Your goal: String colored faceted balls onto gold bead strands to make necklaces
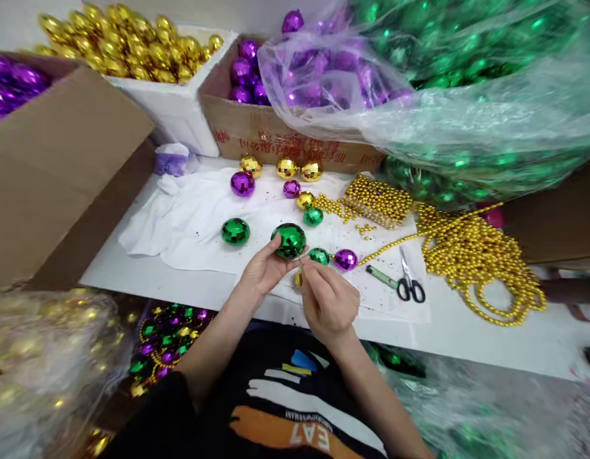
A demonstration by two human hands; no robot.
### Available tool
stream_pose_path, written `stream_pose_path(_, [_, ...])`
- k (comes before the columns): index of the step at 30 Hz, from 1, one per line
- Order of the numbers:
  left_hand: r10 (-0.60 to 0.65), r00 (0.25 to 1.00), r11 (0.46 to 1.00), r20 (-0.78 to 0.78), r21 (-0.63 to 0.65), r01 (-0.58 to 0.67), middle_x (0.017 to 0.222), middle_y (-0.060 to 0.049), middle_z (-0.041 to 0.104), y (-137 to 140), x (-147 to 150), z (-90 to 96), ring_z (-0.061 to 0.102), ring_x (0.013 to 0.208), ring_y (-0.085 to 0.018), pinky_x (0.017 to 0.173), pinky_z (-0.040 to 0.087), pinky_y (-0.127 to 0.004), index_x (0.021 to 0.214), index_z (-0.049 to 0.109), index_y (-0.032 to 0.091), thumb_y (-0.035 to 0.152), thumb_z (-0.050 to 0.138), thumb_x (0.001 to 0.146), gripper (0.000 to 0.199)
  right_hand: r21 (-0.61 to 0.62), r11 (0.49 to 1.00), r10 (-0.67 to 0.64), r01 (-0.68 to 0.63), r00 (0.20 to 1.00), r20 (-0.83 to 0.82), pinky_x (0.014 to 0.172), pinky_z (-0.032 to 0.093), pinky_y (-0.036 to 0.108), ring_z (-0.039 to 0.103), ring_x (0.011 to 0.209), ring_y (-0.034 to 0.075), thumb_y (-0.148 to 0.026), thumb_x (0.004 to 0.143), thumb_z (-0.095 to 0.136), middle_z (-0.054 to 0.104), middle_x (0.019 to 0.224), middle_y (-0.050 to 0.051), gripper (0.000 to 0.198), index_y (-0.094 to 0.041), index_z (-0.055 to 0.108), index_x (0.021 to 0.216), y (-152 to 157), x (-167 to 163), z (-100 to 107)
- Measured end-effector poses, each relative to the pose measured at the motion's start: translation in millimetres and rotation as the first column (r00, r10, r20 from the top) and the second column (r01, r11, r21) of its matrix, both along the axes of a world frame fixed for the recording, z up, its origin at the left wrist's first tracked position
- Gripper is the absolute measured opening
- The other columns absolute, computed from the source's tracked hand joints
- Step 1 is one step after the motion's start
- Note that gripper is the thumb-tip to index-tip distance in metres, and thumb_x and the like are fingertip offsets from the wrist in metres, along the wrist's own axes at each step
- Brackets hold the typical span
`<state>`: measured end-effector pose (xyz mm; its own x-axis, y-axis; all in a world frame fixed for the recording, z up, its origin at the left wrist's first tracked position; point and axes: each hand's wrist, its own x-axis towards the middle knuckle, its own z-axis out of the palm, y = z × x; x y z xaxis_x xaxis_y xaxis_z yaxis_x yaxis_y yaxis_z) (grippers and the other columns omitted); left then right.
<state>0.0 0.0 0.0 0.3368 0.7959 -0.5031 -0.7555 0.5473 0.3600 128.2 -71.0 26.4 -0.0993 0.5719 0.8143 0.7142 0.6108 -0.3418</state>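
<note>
head view: left grip (265, 266) clasps green ball (289, 240), right grip (330, 298) pinches something thin (300, 257), scissors (407, 278) and beads (460, 250) nearby.

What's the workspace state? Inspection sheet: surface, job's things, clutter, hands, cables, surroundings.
Surface: white cloth, rumpled at left, over white table.
Job's things: large green ball held; small green ball and purple ball on the cloth.
Clutter: scissors, green-handled tool, loose gold beads, gold bead strands.
Hands: left hand grips the large green ball; right hand pinches a thin piece at the ball's lower edge, too fine to identify.
Cables: nothing seen.
Surroundings: white box of gold balls, cardboard box of purple balls, clear plastic around green balls.
</note>
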Motion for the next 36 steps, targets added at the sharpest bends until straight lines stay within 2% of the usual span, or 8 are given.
stream_pose_path(6, [-0.015, 1.000, 0.999, 0.010, -0.045, 0.015, 0.103, -0.015, 0.073, -3.6, -13.4, 2.9, 0.071, 0.103, -0.028, 0.096, 0.055, -0.046, 0.109, 0.063, 0.011, 0.043, 0.042, 0.100, 0.040, -0.122, 0.988, 0.063, -0.090, 0.976, -0.208, 0.069, 0.058, 0.026, 0.072, 0.085, 0.016, -0.003, 0.087, 0.059, 0.074, 0.094, 0.009, 0.027, -0.018, 0.063, 0.109, 6.3, -7.9, 4.2])
stream_pose_path(9, [0.004, 1.000, 0.996, 0.013, -0.084, -0.003, 0.102, -0.015, 0.073, -3.7, -14.7, -0.2, 0.071, 0.098, -0.027, 0.090, 0.058, -0.040, 0.114, 0.062, 0.009, 0.047, 0.047, 0.098, 0.044, -0.134, 0.987, 0.057, -0.094, 0.965, -0.256, 0.067, 0.056, 0.025, 0.071, 0.083, 0.014, -0.002, 0.088, 0.059, 0.074, 0.095, 0.007, 0.028, -0.019, 0.064, 0.109, 7.0, -10.0, 6.5])
stream_pose_path(18, [0.013, 1.000, 0.989, 0.014, -0.146, -0.011, 0.104, -0.019, 0.072, -3.4, -15.0, 2.3, 0.072, 0.096, -0.028, 0.072, 0.062, -0.032, 0.127, 0.057, 0.006, 0.053, 0.048, 0.096, 0.057, -0.098, 0.995, -0.005, -0.017, 0.975, -0.222, 0.070, 0.055, 0.024, 0.071, 0.082, 0.014, 0.001, 0.086, 0.060, 0.074, 0.091, 0.005, 0.028, -0.018, 0.065, 0.106, 4.0, -3.6, 17.5])
stream_pose_path(27, [0.017, 1.000, 0.992, 0.009, -0.122, -0.016, 0.107, -0.018, 0.072, -2.8, -14.9, -2.9, 0.072, 0.096, -0.028, 0.077, 0.061, -0.035, 0.128, 0.057, 0.008, 0.052, 0.050, 0.095, 0.055, -0.024, 0.996, -0.086, 0.085, 0.995, -0.046, 0.072, 0.056, 0.023, 0.072, 0.085, 0.016, -0.001, 0.086, 0.062, 0.075, 0.089, 0.009, 0.026, -0.014, 0.062, 0.109, 4.2, -8.5, 18.8])
stream_pose_path(36, [0.000, 1.000, 0.993, 0.017, -0.119, 0.002, 0.102, -0.016, 0.073, -3.4, -13.1, -4.0, 0.071, 0.092, -0.026, 0.078, 0.060, -0.035, 0.120, 0.060, 0.007, 0.053, 0.048, 0.096, 0.053, -0.007, 0.995, -0.098, 0.098, 0.995, -0.010, 0.073, 0.055, 0.024, 0.072, 0.083, 0.016, -0.004, 0.088, 0.059, 0.074, 0.088, 0.010, 0.023, -0.013, 0.061, 0.110, 6.4, -11.3, 11.3])
